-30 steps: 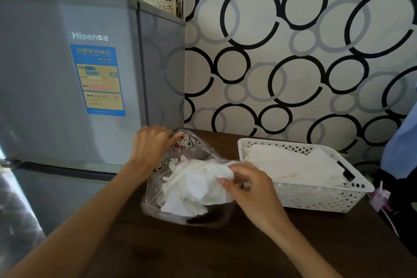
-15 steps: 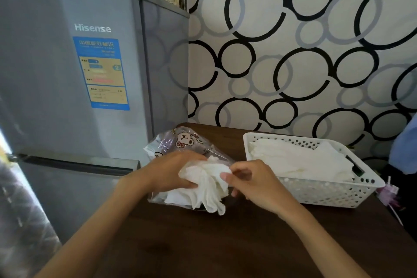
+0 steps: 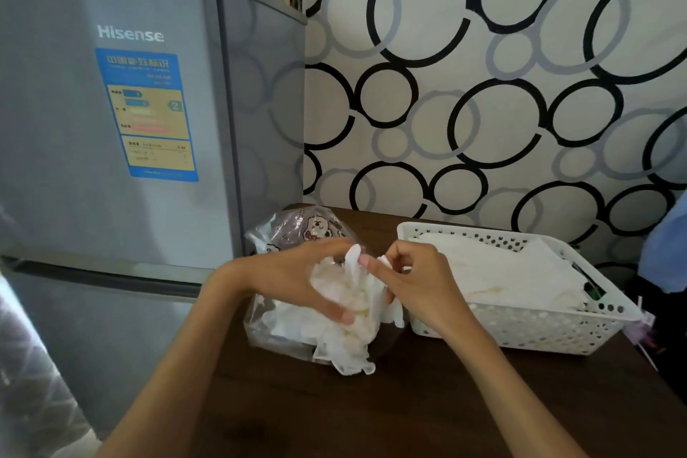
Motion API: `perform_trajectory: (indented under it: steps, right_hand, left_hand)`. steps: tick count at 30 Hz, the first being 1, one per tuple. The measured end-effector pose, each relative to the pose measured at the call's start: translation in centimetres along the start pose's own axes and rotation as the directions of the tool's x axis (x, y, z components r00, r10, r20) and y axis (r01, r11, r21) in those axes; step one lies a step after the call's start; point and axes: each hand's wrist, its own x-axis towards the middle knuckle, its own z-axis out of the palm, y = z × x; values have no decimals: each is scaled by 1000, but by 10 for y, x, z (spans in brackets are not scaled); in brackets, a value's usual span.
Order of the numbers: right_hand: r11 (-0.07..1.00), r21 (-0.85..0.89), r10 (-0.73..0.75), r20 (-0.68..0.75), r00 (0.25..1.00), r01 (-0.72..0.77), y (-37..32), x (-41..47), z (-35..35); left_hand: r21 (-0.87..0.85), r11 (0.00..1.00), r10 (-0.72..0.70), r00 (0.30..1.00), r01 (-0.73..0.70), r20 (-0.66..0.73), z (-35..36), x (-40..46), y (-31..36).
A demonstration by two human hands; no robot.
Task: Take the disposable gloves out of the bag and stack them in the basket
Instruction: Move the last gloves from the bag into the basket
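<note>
A clear plastic bag (image 3: 293, 230) with cartoon prints lies on the dark wooden table, white gloves showing inside it. Just in front of the bag, my left hand (image 3: 297, 281) grips a crumpled bunch of thin white disposable gloves (image 3: 353, 312). My right hand (image 3: 416, 286) pinches the top of the same bunch with thumb and fingers. To the right stands a white perforated basket (image 3: 550, 327) that holds a flat pile of white gloves (image 3: 498, 271).
A grey Hisense fridge (image 3: 130, 123) stands close on the left of the table (image 3: 409, 409). A wall with black and grey circles is behind. Blue cloth (image 3: 665, 253) and small items sit at the right edge.
My left hand left the bag's far edge and took hold of the glove bunch. Both hands have lifted the bunch up out of the bag.
</note>
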Motion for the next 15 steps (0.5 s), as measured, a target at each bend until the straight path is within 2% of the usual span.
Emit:
perform_trajectory:
  steps: [2,4,6,10,15]
  right_hand:
    - [1000,27,4,86,996,-6,-5,3,-3]
    - [996,68,46,187,981,-59,-7,6,-10]
    - [992,77,83,241,967,-104,-6,10,-20]
    - [995,-17,96,183,978,-95,1,15,-34]
    - [995,80,41,287,957,-66,-3,18,-30]
  left_hand:
    - [-69,997,34,984,-46,-174,3,10,0]
    - [-124,990,34,965,-69,-261,4,20,-6]
    - [-130,991,7,968,-41,-250,1,25,-12]
    - [-70,997,-41,982,28,-185,-5,30,-24]
    - [-54,998,-35,970,23,-241,0,37,-25]
